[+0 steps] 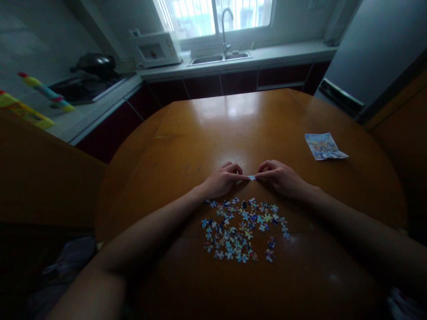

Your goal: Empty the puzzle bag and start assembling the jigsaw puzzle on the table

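Note:
My left hand (223, 179) and my right hand (280, 177) rest on a round wooden table (233, 129), fingertips meeting. Between them they pinch small jigsaw pieces (251, 178) lying on the tabletop. Both hands have curled fingers pressed onto those pieces. Nearer to me, several loose colourful puzzle pieces (242, 229) lie scattered in a patch on the wood, just behind my wrists.
A printed picture sheet (324, 146) lies at the table's right side. Beyond the table runs a kitchen counter with a sink and tap (224, 49), a microwave (156, 49) and a wok on a stove (95, 66). A wooden chair back (40, 173) stands left.

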`<state>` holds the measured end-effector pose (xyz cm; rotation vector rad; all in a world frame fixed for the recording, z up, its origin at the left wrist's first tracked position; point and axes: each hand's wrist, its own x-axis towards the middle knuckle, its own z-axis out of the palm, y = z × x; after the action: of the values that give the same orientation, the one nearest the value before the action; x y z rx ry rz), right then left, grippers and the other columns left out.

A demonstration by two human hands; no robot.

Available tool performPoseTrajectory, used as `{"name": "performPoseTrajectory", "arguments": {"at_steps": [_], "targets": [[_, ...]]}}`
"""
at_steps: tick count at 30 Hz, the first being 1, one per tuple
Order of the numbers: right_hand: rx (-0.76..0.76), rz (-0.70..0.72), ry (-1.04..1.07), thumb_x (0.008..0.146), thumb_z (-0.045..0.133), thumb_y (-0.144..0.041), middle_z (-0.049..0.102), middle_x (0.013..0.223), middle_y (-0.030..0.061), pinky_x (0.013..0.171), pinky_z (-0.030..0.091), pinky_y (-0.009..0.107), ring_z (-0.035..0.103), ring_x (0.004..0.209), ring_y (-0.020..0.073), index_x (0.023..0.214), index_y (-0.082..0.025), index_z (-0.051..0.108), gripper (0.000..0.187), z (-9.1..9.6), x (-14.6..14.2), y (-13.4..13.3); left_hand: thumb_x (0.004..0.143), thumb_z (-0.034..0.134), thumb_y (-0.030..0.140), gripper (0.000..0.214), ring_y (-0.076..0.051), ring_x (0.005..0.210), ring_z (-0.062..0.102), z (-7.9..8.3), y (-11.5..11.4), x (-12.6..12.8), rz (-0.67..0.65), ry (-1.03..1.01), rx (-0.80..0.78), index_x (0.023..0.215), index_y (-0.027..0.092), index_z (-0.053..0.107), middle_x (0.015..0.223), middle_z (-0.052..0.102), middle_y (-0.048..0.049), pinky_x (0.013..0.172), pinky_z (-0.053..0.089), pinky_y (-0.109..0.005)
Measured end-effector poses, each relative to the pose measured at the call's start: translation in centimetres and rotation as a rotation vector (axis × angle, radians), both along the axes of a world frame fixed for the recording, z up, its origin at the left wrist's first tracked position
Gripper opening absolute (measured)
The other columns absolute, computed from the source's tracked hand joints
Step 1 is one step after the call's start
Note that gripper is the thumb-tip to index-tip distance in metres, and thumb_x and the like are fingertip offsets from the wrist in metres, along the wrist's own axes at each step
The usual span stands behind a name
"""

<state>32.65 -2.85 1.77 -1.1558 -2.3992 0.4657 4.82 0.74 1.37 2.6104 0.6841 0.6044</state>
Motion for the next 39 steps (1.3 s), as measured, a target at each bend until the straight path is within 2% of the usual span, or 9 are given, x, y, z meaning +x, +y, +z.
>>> {"name": "performPoseTrajectory", "arguments": {"at_steps": [7, 13, 17, 24, 32, 35, 39], "targets": [[-0.012, 0.007, 0.028, 0.096, 0.059, -0.023, 0.069, 0.113, 0.0076, 0.089, 0.052, 0.045, 0.063, 0.102, 0.0268, 0.110, -0.038, 0.079, 0.028, -0.2, 0.1, 0.0, 0.097, 0.053, 0.011, 0.042, -0.019, 0.100, 0.057, -0.2, 0.2, 0.0, -0.010, 0.008, -0.001, 0.121, 0.040, 0.073, 0.106, 0.066, -0.0042, 0.095, 0.048, -0.037], [-0.009, 0.026, 0.015, 0.097, 0.057, -0.023, 0.069, 0.114, 0.0072, 0.092, 0.052, 0.046, 0.062, 0.104, 0.0267, 0.116, -0.039, 0.077, 0.031, 0.0, 0.1, 0.0, 0.099, 0.049, 0.013, 0.039, -0.020, 0.101, 0.056, -0.2, 0.2, 0.1, 0.011, -0.002, -0.017, 0.118, 0.035, 0.075, 0.106, 0.067, -0.0055, 0.095, 0.049, -0.038], [-0.022, 0.005, 0.053, 0.096, 0.057, -0.022, 0.069, 0.115, 0.0076, 0.094, 0.052, 0.046, 0.063, 0.105, 0.0267, 0.122, -0.037, 0.074, 0.034, 0.4, 0.0, -0.1, 0.098, 0.045, 0.010, 0.042, -0.021, 0.104, 0.057, 0.0, 0.1, 0.1, 0.013, -0.014, -0.033, 0.124, 0.031, 0.071, 0.108, 0.068, -0.0060, 0.097, 0.049, -0.039], [-0.021, -0.009, 0.069, 0.097, 0.054, -0.022, 0.069, 0.113, 0.0089, 0.094, 0.052, 0.046, 0.063, 0.105, 0.0265, 0.117, -0.031, 0.075, 0.030, 0.3, 0.0, -0.1, 0.097, 0.047, 0.010, 0.038, -0.021, 0.105, 0.058, 0.2, 0.0, 0.1, 0.010, -0.025, -0.021, 0.124, 0.027, 0.069, 0.109, 0.068, -0.0066, 0.099, 0.048, -0.039], [-0.023, -0.010, 0.067, 0.097, 0.055, -0.023, 0.069, 0.112, 0.0079, 0.094, 0.052, 0.044, 0.064, 0.104, 0.0257, 0.114, -0.032, 0.076, 0.028, 0.3, 0.0, -0.1, 0.099, 0.049, 0.016, 0.032, -0.021, 0.105, 0.059, 0.1, 0.2, 0.2, 0.017, -0.031, -0.039, 0.121, 0.027, 0.070, 0.108, 0.068, -0.0071, 0.098, 0.049, -0.040], [-0.024, -0.011, 0.072, 0.096, 0.056, -0.023, 0.069, 0.113, 0.0080, 0.094, 0.053, 0.045, 0.064, 0.104, 0.0258, 0.114, -0.031, 0.076, 0.028, 0.3, 0.0, -0.1, 0.100, 0.052, 0.022, 0.028, -0.021, 0.102, 0.061, 1.3, -0.2, 0.0, -0.015, -0.059, -0.099, 0.120, 0.025, 0.071, 0.105, 0.068, -0.0086, 0.095, 0.051, -0.038], [-0.026, -0.014, 0.070, 0.097, 0.055, -0.023, 0.068, 0.113, 0.0094, 0.093, 0.054, 0.044, 0.064, 0.104, 0.0254, 0.114, -0.029, 0.076, 0.028, 0.1, 0.2, 0.0, 0.096, 0.063, 0.032, 0.016, -0.019, 0.093, 0.065, 5.4, -2.6, -0.3, -0.241, 0.034, -0.320, 0.106, 0.029, 0.076, 0.100, 0.070, -0.0070, 0.085, 0.055, -0.032]]}}
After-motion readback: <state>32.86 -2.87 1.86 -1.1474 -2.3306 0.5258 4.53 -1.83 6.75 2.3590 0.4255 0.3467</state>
